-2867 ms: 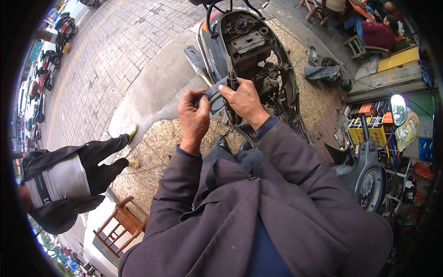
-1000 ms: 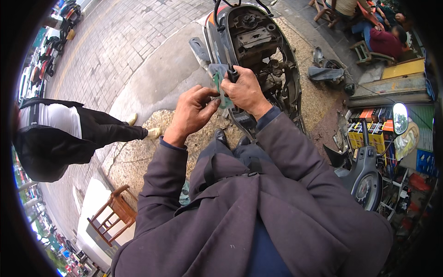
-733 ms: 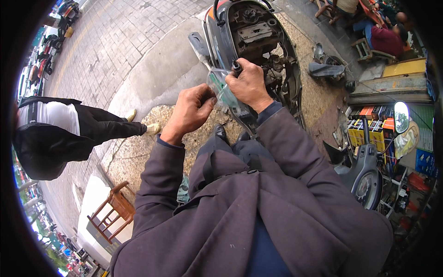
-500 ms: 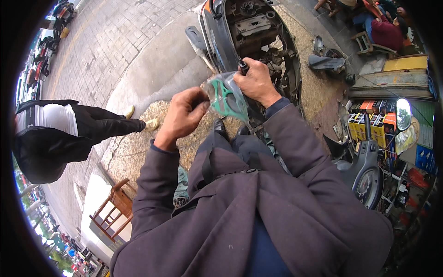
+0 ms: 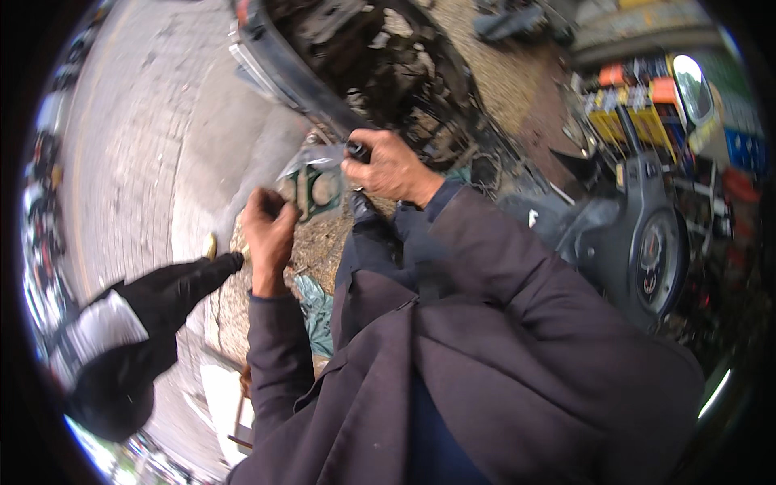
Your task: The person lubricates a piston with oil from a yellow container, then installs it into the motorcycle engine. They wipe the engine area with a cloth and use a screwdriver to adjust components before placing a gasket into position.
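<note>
In front of me, a clear plastic bag with flat green gaskets in it hangs between my hands. My right hand is closed around a black handle, its tool kind unclear, and pinches the bag's upper edge. At the bag's left side my left hand has its fingers curled in, thumb against forefinger. Its fingertips meet the gaskets' edge, but blur hides what they hold. Just beyond my hands stands a stripped scooter body, its inner frame exposed.
A scooter's handlebar and dashboard with a round mirror stand at right, before shelves of coloured boxes. A person in dark clothes stands at left on the paving. A green plastic sheet lies by my feet.
My view has turned and blurred; the scooter body now sits farther left and higher. Both hands and the bag appear farther left and lower. The right hand keeps its grip on the handle and bag.
</note>
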Available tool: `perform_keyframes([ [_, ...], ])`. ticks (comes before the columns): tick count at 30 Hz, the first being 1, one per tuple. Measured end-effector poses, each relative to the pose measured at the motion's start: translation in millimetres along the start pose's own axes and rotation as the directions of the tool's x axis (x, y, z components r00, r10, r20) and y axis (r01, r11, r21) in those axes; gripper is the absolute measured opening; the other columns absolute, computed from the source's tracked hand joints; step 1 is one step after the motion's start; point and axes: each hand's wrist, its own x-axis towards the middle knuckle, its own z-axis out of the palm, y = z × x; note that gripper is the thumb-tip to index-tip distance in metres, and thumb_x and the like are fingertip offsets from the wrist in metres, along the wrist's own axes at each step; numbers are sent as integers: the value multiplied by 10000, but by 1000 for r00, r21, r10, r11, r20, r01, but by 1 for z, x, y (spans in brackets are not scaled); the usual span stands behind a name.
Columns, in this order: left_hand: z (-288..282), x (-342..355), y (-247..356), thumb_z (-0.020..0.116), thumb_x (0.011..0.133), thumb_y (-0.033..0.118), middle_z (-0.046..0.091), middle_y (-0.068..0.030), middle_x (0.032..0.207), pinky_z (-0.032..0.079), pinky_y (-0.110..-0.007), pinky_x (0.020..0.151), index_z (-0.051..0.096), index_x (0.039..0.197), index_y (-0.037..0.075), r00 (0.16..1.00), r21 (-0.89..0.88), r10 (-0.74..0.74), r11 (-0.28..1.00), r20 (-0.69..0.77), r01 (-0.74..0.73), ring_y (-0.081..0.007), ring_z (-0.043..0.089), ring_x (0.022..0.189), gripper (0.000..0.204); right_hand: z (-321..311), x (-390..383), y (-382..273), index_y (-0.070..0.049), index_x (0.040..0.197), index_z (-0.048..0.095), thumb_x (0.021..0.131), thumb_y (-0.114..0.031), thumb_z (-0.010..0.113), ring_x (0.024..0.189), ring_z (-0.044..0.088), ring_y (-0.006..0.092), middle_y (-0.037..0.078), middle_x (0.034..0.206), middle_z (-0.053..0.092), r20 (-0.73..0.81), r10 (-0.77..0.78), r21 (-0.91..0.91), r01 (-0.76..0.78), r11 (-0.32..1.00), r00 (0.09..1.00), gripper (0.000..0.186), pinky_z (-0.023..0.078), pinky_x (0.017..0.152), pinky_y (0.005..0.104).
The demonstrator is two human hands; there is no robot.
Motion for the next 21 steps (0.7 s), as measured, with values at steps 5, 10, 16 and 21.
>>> perform_keyframes([
  [5,36,2,-29,610,822,-93,441,26,765,403,-213,637,448,811,62,992,-191,-92,976,86,107,-64,443,700,225,-30,-86,143,24,1010,639,774,-314,686,909,647,409,228,930,678,-417,538,-180,-647,741,732,415,510,802,437],
  [10,73,4,-44,617,840,-73,488,9,834,401,-215,670,488,884,52,971,-208,-185,954,154,215,-74,468,746,184,-97,-198,260,43,1069,631,780,-258,671,1026,620,463,294,1063,657,-649,650,-151,-905,398,395,419,498,900,493],
  [16,123,21,-58,633,847,-69,530,8,864,408,-211,684,528,908,55,944,-272,-237,916,229,296,-69,503,752,174,-130,-249,325,42,1201,597,796,-289,718,1124,591,449,302,1151,636,-616,724,-225,-950,217,311,536,463,976,475],
  [21,152,28,-60,646,840,-57,529,8,853,425,-214,686,537,910,41,942,-202,-223,940,251,276,-68,507,759,162,-119,-184,266,4,1264,569,849,-229,722,1008,659,352,216,1100,678,-657,579,-122,-826,551,483,500,525,865,422],
])
